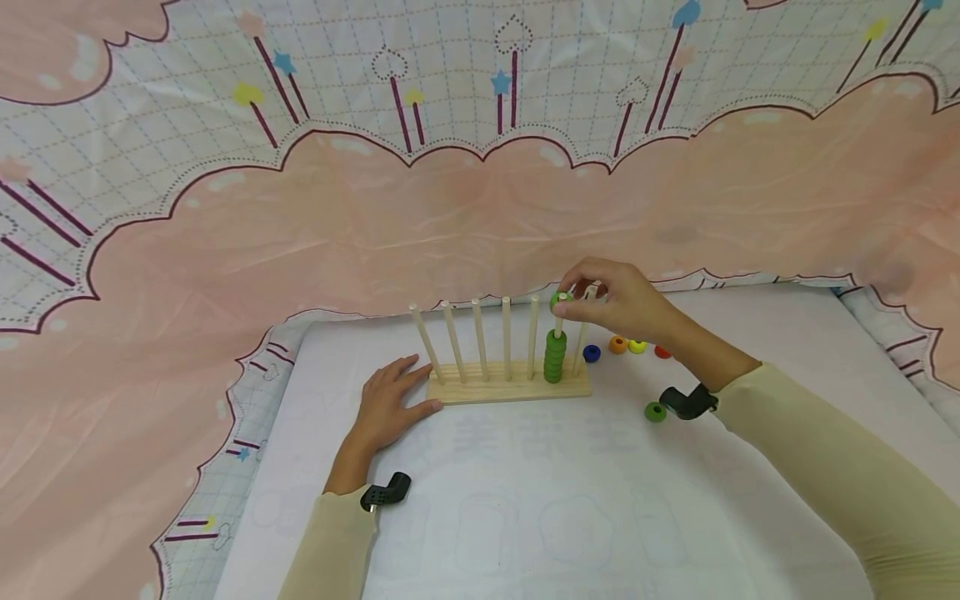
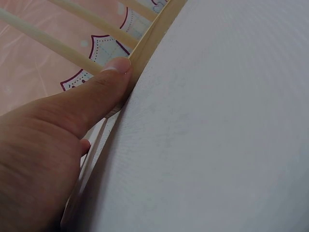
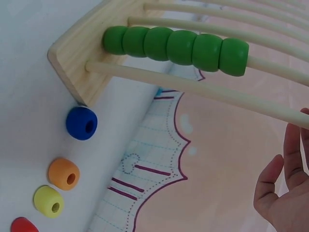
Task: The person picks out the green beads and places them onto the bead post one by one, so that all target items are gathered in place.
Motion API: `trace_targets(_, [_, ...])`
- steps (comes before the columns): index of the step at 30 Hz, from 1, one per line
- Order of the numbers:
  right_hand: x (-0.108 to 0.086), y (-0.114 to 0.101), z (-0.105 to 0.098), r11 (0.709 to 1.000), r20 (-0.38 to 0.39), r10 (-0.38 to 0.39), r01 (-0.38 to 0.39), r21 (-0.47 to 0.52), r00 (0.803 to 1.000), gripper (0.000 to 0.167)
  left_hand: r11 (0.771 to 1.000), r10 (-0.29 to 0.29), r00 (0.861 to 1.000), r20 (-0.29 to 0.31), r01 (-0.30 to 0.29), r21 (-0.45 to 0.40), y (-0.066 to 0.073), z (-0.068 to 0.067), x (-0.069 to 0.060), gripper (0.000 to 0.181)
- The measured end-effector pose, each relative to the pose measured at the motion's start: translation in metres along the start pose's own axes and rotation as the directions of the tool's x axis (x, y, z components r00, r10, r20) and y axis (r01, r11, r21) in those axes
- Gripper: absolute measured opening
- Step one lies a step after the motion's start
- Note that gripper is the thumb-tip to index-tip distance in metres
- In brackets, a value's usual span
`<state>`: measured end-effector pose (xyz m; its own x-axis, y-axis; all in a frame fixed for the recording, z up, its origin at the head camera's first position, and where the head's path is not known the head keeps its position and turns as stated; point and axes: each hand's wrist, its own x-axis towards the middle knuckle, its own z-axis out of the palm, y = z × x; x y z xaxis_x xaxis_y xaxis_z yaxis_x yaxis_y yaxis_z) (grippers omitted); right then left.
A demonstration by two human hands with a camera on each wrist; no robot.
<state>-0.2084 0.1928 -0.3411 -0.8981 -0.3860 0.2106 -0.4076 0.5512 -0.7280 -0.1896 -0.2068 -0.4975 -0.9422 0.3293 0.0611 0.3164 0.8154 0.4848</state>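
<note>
A wooden base [image 1: 510, 389] with several upright pegs [image 1: 480, 342] stands on the white table. Several green beads [image 1: 553, 358] are stacked on the second peg from the right. At the top of that peg my right hand [image 1: 618, 296] pinches another green bead [image 1: 557, 300] between thumb and fingers; in the right wrist view the bead is out of frame. My left hand [image 1: 386, 408] rests at the base's left end with fingers spread. In the left wrist view its thumb [image 2: 116, 67] presses on the base's edge.
Right of the base lie a blue bead [image 1: 592, 353], an orange bead [image 1: 618, 344], a yellow bead [image 1: 637, 346] and a red bead [image 1: 662, 352]. Nearer, a loose green bead [image 1: 655, 412] lies by the right wrist. A patterned pink cloth [image 1: 450, 225] hangs behind the table.
</note>
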Motion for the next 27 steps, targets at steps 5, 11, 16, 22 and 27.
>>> trace_targets(5, [0.0000,-0.0001,0.0005,1.000,-0.001,-0.008,0.008,0.001,1.000,0.027,1.000,0.000,1.000,-0.001,0.000,0.001,0.0001,-0.0001,0.0000,0.071])
trace_targets(11, [-0.0007,-0.0013,0.0012,1.000,-0.001,-0.007,0.007,0.003,1.000,0.028,1.000,-0.004,1.000,0.000,0.004,0.000,-0.0008,0.0000,0.0008,0.071])
trace_targets(16, [-0.0012,-0.0019,0.0019,1.000,-0.004,-0.005,0.005,-0.002,1.000,0.027,1.000,-0.005,1.000,0.003,0.005,0.004,-0.0016,0.0003,0.0016,0.071])
trace_targets(22, [-0.0020,-0.0033,0.0022,1.000,-0.003,-0.002,0.002,-0.010,1.000,0.027,1.000,-0.008,1.000,0.002,0.008,-0.001,-0.0018,0.0009,0.0013,0.071])
trace_targets(27, [-0.0019,-0.0046,0.0022,1.000,0.000,0.012,-0.012,-0.011,1.000,0.028,1.000,-0.011,1.000,0.002,0.011,-0.004,-0.0017,0.0011,0.0009,0.071])
